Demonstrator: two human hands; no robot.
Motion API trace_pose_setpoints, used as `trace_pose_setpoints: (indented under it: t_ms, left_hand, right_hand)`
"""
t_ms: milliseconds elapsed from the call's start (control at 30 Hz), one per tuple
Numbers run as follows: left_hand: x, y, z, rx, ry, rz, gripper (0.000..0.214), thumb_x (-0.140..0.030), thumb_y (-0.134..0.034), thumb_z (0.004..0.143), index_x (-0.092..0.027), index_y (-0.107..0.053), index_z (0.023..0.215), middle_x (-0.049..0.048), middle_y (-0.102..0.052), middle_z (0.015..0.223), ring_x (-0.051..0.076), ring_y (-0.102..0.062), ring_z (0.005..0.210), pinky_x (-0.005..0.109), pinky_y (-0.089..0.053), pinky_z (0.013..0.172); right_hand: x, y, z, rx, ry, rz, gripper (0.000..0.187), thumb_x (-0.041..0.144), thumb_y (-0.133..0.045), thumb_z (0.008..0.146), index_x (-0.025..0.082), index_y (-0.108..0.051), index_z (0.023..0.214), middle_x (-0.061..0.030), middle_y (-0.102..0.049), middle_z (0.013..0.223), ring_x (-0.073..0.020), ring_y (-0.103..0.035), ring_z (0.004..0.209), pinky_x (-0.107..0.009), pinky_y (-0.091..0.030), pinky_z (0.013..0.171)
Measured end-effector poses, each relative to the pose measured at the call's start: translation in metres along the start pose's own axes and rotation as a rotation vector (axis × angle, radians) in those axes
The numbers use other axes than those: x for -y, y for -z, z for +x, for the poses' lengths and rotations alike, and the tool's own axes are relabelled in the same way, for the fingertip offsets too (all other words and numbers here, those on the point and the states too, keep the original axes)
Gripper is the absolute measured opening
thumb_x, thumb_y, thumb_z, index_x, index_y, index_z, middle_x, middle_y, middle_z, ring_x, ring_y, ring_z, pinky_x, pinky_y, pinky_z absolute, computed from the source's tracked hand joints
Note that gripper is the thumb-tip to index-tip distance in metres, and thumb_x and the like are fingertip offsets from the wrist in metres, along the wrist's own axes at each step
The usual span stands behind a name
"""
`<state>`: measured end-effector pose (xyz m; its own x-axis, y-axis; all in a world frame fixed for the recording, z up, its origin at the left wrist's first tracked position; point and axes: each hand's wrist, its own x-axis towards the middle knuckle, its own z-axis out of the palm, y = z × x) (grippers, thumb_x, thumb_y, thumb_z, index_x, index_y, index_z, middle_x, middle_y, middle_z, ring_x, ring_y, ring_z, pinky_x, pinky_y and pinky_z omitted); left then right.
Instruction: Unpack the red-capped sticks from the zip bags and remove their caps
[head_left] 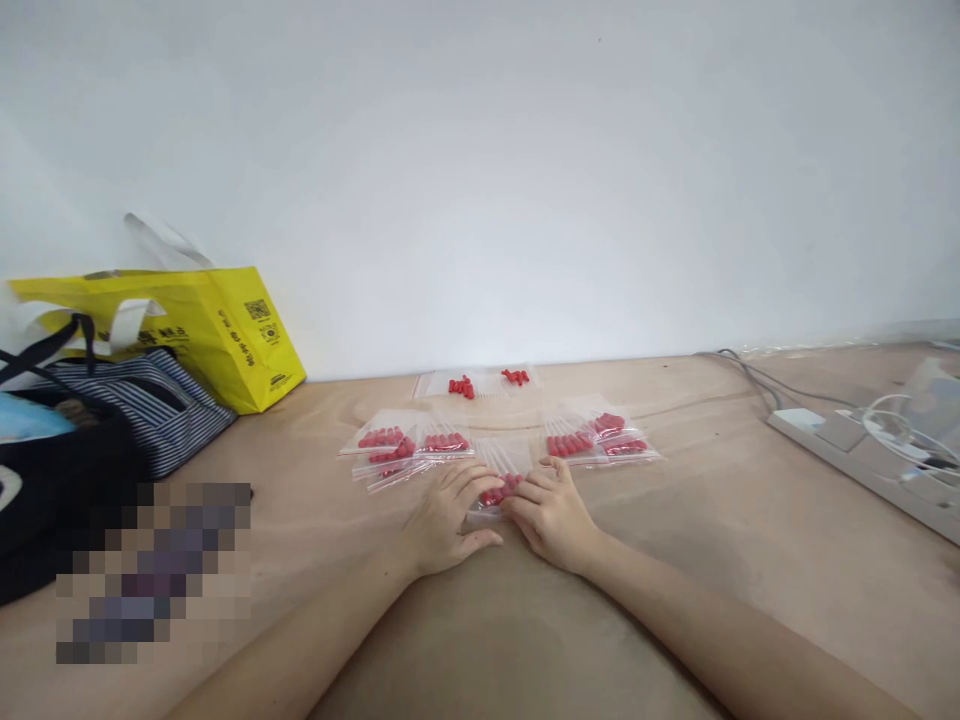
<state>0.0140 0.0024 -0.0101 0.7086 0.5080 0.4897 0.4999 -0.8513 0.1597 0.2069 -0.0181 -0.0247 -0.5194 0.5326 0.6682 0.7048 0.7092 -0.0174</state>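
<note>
Centrally, left hand (455, 515) and right hand (553, 512) touch a bag (500, 457).
Left fingers and thumb stand apart; right grip unclear.

On the table (697, 520), a packet (501, 462) lies between the hands (452, 515) (553, 515), more packets (381, 437) beyond them, bags (214, 335) left, a power strip (870, 475) right.

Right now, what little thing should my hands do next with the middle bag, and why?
Maybe lift your right hand slightly and check the middle bag: that hand and your left hand partly cover the red tips, and I can't tell whether it's sealed.
</note>
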Motion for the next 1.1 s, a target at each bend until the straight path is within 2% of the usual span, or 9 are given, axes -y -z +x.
trace_pose_setpoints:
  t_ms: [100,200,333,533,733,867,933,1033,1100]
  left_hand:
    - [0.003,0.007,-0.001,0.141,0.04,-0.062,0.072,-0.057,-0.057,0.066,-0.019,-0.038,0.123,0.0108,-0.046,0.124,0.027,-0.035,0.119,0.043,-0.029,0.099]
    - [0.004,0.009,0.003,0.262,0.048,-0.112,0.081,-0.061,-0.057,0.063,-0.02,-0.031,0.129,0.0108,-0.037,0.133,0.028,-0.028,0.124,0.046,-0.025,0.102]
    - [0.001,0.006,0.012,0.349,0.098,-0.129,0.07,-0.055,-0.054,0.07,-0.02,-0.035,0.127,0.0097,-0.038,0.133,0.027,-0.029,0.124,0.046,-0.025,0.102]
    - [-0.002,0.005,0.004,0.257,0.149,-0.109,0.035,-0.037,-0.052,0.077,-0.024,-0.053,0.11,0.005,-0.053,0.117,0.022,-0.047,0.108,0.04,-0.036,0.092]
    - [-0.005,0.013,-0.007,0.114,0.165,-0.038,0.021,-0.035,-0.054,0.075,-0.023,-0.059,0.091,0.0034,-0.062,0.094,0.019,-0.055,0.088,0.04,-0.037,0.086]
    - [-0.006,0.014,-0.008,0.086,0.203,-0.069,0.013,-0.032,-0.052,0.076,-0.02,-0.054,0.08,0.0054,-0.06,0.099,0.019,-0.053,0.096,0.037,-0.038,0.087]
    - [-0.005,0.015,-0.009,0.099,0.227,-0.07,0.011,-0.031,-0.052,0.076,-0.02,-0.05,0.076,0.0062,-0.058,0.105,0.021,-0.049,0.104,0.039,-0.034,0.092]
    - [-0.006,0.02,-0.01,0.169,0.265,-0.102,0.013,-0.032,-0.049,0.077,-0.02,-0.046,0.078,0.0055,-0.059,0.104,0.021,-0.05,0.104,0.042,-0.032,0.094]
    - [-0.006,0.023,-0.01,0.189,0.303,-0.13,0.013,-0.033,-0.048,0.078,-0.02,-0.045,0.079,0.0052,-0.06,0.1,0.02,-0.053,0.098,0.04,-0.037,0.089]
  right_hand:
    - [-0.007,0.012,-0.008,0.056,0.13,0.072,0.02,0.01,-0.042,0.08,0.02,-0.06,0.077,0.0011,-0.061,0.065,-0.0132,-0.046,0.072,-0.038,-0.022,0.085]
    - [-0.019,0.027,-0.018,0.11,0.166,0.184,0.024,0.008,-0.041,0.08,0.022,-0.06,0.082,0.0015,-0.063,0.073,-0.0135,-0.048,0.077,-0.035,-0.027,0.082]
    - [-0.034,0.039,-0.031,0.182,0.066,0.258,0.026,0.008,-0.043,0.079,0.025,-0.06,0.088,0.0015,-0.063,0.083,-0.0142,-0.049,0.082,-0.032,-0.031,0.075]
    - [-0.045,0.026,-0.031,0.078,-0.284,0.287,0.008,0.021,-0.053,0.076,0.022,-0.06,0.074,-0.0007,-0.062,0.077,-0.0156,-0.051,0.075,-0.032,-0.034,0.071]
    - [-0.035,0.003,-0.013,0.011,-0.561,0.288,0.011,0.026,-0.054,0.074,0.019,-0.054,0.067,0.0011,-0.059,0.067,-0.0134,-0.052,0.065,-0.028,-0.033,0.065]
    - [-0.026,0.0,0.0,0.073,-0.545,0.248,0.017,0.035,-0.058,0.073,0.022,-0.06,0.062,0.001,-0.061,0.07,-0.0154,-0.052,0.073,-0.032,-0.028,0.072]
    - [-0.023,0.001,0.004,0.111,-0.505,0.24,0.013,0.036,-0.058,0.074,0.026,-0.064,0.068,0.0008,-0.063,0.077,-0.0165,-0.051,0.078,-0.034,-0.026,0.074]
    - [-0.021,0.002,0.008,0.158,-0.473,0.227,0.009,0.028,-0.059,0.073,0.03,-0.066,0.078,0.001,-0.062,0.086,-0.0165,-0.049,0.081,-0.034,-0.026,0.074]
    - [-0.02,0.003,0.008,0.192,-0.474,0.222,0.01,0.022,-0.06,0.07,0.029,-0.065,0.074,0.0017,-0.062,0.087,-0.0162,-0.049,0.081,-0.035,-0.025,0.074]
